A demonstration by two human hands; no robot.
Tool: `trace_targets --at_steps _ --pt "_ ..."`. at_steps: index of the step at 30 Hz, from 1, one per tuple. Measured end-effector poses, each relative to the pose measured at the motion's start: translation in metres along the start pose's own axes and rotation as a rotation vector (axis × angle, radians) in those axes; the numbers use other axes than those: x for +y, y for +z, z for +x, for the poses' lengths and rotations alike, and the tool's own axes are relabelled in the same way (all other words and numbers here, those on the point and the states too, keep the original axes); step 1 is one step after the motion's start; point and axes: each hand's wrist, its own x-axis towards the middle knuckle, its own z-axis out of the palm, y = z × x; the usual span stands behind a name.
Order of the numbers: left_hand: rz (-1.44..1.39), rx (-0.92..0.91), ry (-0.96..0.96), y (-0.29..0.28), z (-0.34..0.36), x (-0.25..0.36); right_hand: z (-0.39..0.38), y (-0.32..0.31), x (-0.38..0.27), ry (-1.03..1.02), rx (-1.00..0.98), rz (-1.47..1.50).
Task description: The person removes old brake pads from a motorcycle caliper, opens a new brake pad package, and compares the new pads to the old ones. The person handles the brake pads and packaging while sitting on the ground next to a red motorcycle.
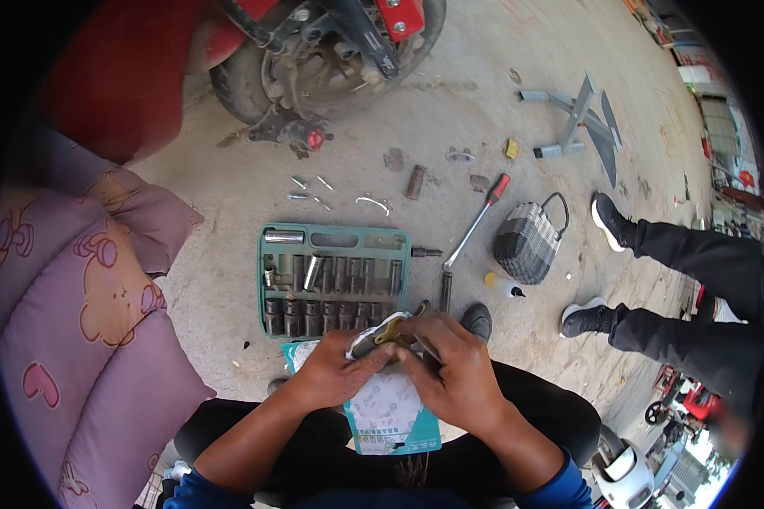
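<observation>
"Brass-coloured metal part (392, 333): where do you have it?"

"It is over your lap, between your left hand (331, 371) and right hand (460, 375), at the upper end of a white-and-teal packet (389, 411). Your left grip closes on one end; your right grip is narrow, pinching the other."

"And around you?"

"On the ground ahead lies a green socket case (365, 229); to its right, a red-handled ratchet (476, 222), then a woven basket (526, 248). Beyond the case stands a red vehicle's wheel (314, 75)."
</observation>
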Motion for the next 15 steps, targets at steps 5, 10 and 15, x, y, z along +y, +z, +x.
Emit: trace_targets --at_steps 5,10,15 --pt "0.074 -0.171 0.071 -0.002 0.004 -0.001 -0.003 0.004 0.001 0.197 0.024 -0.057" --pt "-0.06 -0.286 -0.022 -0.001 0.005 -0.008 -0.007 0.005 0.007 0.137 0.035 -0.116" --pt "-0.115 -0.285 -0.033 -0.007 0.01 -0.021 -0.005 0.003 0.012 0.118 0.042 -0.01"
